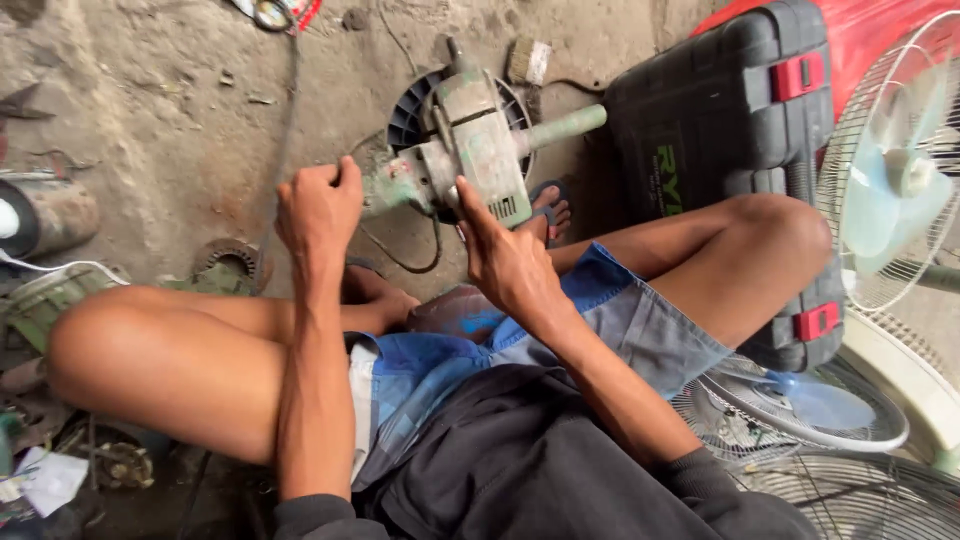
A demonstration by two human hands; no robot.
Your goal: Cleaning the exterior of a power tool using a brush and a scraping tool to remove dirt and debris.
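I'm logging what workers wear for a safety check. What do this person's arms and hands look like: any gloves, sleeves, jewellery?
Both hands are bare: no gloves on the left hand or the right hand, and no rings or watch show. The forearms are uncovered; dark grey sleeves, pushed up, begin near the elbows at the bottom of the picture.

Both arms reach forward past the bent knees. The left hand (320, 205) is curled into a closed fist, knuckles up, wrist straight. The right hand (505, 255) is angled inward, fingers extended and pressed flat, thumb spread. Forearms are bare, sleeves dark at the elbows.
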